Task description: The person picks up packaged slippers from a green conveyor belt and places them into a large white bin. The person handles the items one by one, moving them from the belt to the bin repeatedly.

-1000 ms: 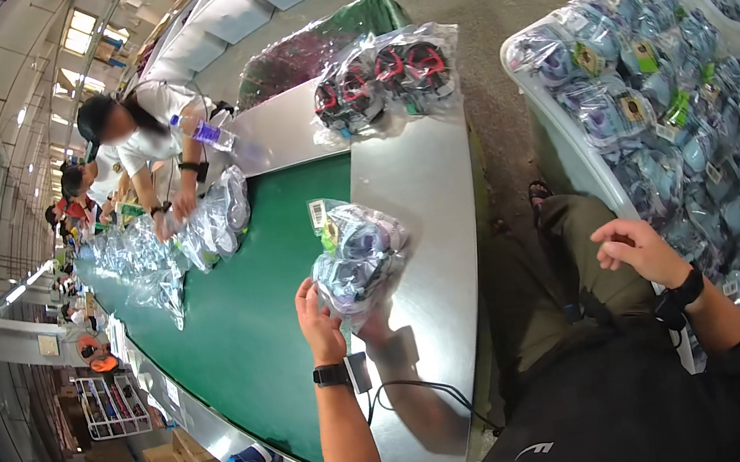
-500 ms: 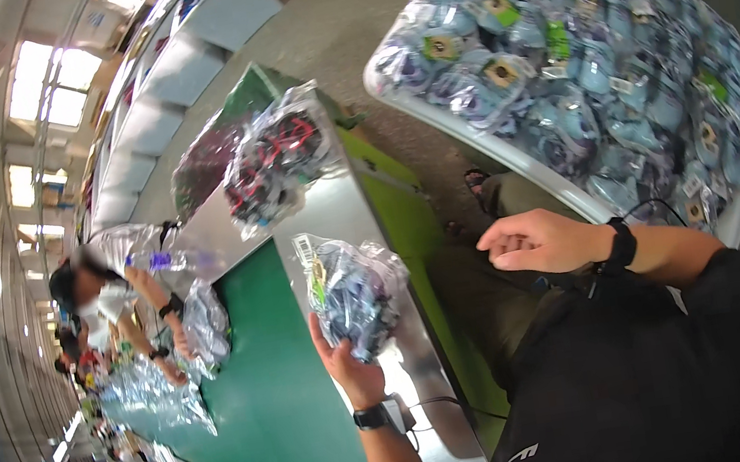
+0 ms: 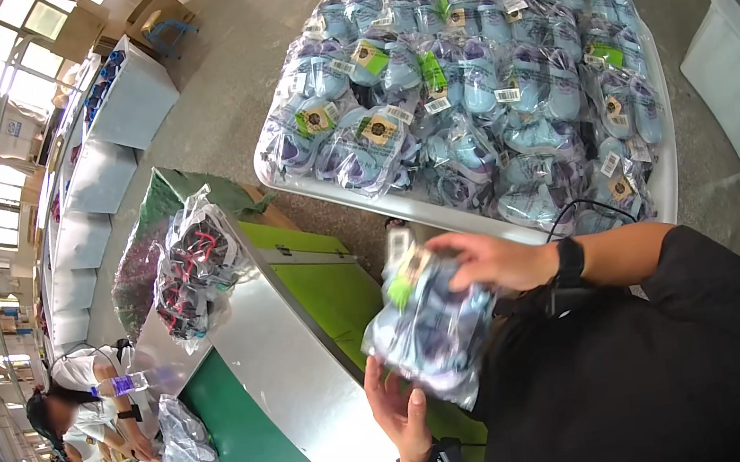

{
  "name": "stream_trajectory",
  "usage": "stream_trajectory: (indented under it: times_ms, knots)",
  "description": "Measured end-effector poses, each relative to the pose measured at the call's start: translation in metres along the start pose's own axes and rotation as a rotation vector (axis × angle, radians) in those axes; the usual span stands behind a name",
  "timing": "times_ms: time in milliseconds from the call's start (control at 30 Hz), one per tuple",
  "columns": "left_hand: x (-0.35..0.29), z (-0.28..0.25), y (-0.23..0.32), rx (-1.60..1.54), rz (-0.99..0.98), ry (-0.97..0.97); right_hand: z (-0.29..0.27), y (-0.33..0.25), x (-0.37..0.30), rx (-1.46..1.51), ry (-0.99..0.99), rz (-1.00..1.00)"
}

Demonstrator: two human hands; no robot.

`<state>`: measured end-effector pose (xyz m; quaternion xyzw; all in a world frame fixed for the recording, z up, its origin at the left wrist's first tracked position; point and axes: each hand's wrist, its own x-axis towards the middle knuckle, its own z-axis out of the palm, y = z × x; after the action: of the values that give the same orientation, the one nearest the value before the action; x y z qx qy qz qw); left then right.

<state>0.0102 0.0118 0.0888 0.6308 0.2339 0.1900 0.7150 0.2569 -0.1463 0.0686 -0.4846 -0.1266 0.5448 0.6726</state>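
Observation:
A clear plastic bag with a pair of light blue and purple shoes [image 3: 428, 332] is up off the metal table edge, in front of my body. It is smeared by motion. My right hand [image 3: 494, 262] grips its upper right side, fingers over the plastic. My left hand [image 3: 402, 417] is at the bag's lower left edge, fingers apart and thumb out, seemingly just touching it. A tag with green and tan parts [image 3: 406, 278] shows at the bag's upper end.
A large white bin [image 3: 442, 199] full of similar bagged shoes stands ahead. Bagged black and red shoes [image 3: 194, 267] lie on the metal table [image 3: 286, 339]. Beside it runs a green conveyor belt [image 3: 250, 450]. Co-workers [image 3: 81, 408] handle plastic bags on the far left.
The bagged shoes have left the metal table and moved right, toward my body. My right hand, empty before, has taken hold of them. My view has turned toward the bin.

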Motion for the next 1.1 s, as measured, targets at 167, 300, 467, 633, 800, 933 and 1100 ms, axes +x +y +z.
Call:
stream_trajectory:
  times_ms: [167,300,467,633,800,933,1100]
  knots:
    - [-0.012,-0.011,-0.013,0.176,-0.028,0.098,-0.04,-0.028,-0.009,0.453,0.302,-0.204]
    - [-0.019,-0.016,-0.017,0.224,-0.045,0.157,-0.066,-0.025,-0.001,0.391,0.466,-0.306]
    - [-0.026,-0.025,-0.021,0.224,-0.043,0.207,-0.106,0.02,0.009,0.146,0.551,-0.055]
    - [-0.035,-0.037,-0.018,0.158,-0.115,0.244,-0.1,0.016,0.015,0.026,0.477,0.01]
    - [-0.038,-0.067,-0.012,0.237,-0.093,0.269,-0.098,0.013,0.01,-0.105,0.431,0.065]
    - [-0.03,-0.112,0.007,0.367,-0.042,0.341,-0.114,0.024,0.003,-0.248,0.523,0.101]
    - [-0.024,-0.199,0.024,0.393,-0.057,0.523,-0.109,0.029,0.0,-0.515,0.4,0.07]
